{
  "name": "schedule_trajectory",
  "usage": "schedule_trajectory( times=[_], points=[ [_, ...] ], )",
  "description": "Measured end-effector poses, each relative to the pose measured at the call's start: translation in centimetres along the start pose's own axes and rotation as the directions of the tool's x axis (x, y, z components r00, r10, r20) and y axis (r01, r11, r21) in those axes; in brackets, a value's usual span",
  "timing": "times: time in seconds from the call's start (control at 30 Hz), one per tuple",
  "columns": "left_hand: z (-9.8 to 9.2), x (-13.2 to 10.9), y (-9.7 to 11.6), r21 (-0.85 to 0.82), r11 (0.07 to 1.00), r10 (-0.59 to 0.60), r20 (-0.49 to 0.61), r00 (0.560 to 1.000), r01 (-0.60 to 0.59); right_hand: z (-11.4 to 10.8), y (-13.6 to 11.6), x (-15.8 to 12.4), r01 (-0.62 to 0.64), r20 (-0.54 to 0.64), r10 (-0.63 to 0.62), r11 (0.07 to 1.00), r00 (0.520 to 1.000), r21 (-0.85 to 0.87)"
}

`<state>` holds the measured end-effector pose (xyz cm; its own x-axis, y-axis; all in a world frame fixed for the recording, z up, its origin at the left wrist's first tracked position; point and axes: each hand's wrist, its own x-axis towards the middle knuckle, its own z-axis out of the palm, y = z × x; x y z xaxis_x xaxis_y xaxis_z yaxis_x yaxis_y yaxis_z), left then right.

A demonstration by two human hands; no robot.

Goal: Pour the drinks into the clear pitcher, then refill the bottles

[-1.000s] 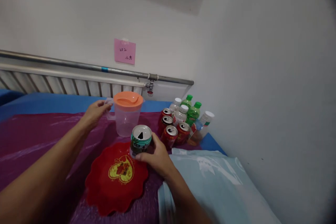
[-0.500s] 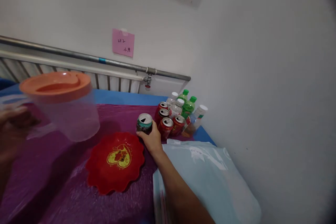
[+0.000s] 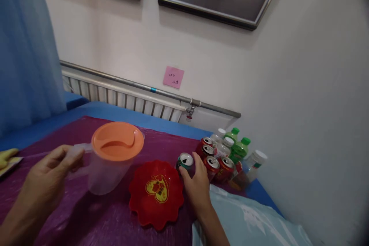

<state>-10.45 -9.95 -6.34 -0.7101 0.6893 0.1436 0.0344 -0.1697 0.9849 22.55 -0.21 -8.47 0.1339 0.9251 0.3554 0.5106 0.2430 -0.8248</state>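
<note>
My left hand [image 3: 54, 175] is closed around the clear handle of a translucent plastic pitcher [image 3: 105, 177] with an orange lid. The pitcher is held upright, to the left of a red scalloped plate [image 3: 141, 196] with a yellow heart design. My right hand [image 3: 197, 184] is around a dark drink can [image 3: 183, 161] with a teal band and an opened top. The thumb lies at the can's front and the fingers at its right side. Just to the right stand several red cans [image 3: 211, 164], their tops opened.
Behind the red cans are plastic bottles with green caps [image 3: 240, 150] and white caps [image 3: 229, 142]. A pale blue folded cloth [image 3: 248, 219] lies at the right front. Purple sheeting [image 3: 86, 134] covers the blue table. A radiator and pipe [image 3: 138, 84] run along the wall.
The view has tilted up and turned left, bringing picture frames and a blue curtain into sight. The pitcher has come closer to the plate. My right hand remains at the dark can.
</note>
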Motion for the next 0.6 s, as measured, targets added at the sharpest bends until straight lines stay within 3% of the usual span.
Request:
schedule_trajectory(
  times=[0.03,0.1,0.2,0.3,0.37,0.47,0.6],
  points=[
    [-0.3,-0.5,-0.1,0.056,0.998,0.026,0.008,1.000,-0.026,-0.4,-1.7,-0.9,0.139,0.019,-0.139,0.990,0.990,0.011],
    [-0.7,-1.4,0.0,0.181,0.978,0.095,0.033,0.995,-0.100,-0.9,-5.6,-2.5,0.357,0.151,-0.372,0.927,0.916,0.115],
    [-1.1,-2.9,0.9,0.357,0.899,0.248,0.060,0.967,-0.253,-0.8,-11.6,-3.7,0.563,0.292,-0.617,0.786,0.730,0.254],
    [-1.4,-3.9,1.8,0.420,0.842,0.327,0.102,0.939,-0.339,0.0,-15.3,-3.2,0.713,0.446,-0.731,0.655,0.517,0.248],
    [-1.7,-4.1,1.9,0.405,0.841,0.333,0.135,0.933,-0.359,0.7,-16.1,-2.6,0.764,0.535,-0.729,0.608,0.427,0.218],
    [-2.0,-3.8,1.2,0.326,0.902,0.245,0.149,0.958,-0.282,1.5,-16.0,-2.5,0.784,0.605,-0.692,0.596,0.393,0.172],
    [-2.1,-3.5,0.0,0.307,0.937,0.129,0.133,0.983,-0.165,1.9,-15.5,-3.3,0.785,0.649,-0.649,0.607,0.397,0.126]
  ],
)
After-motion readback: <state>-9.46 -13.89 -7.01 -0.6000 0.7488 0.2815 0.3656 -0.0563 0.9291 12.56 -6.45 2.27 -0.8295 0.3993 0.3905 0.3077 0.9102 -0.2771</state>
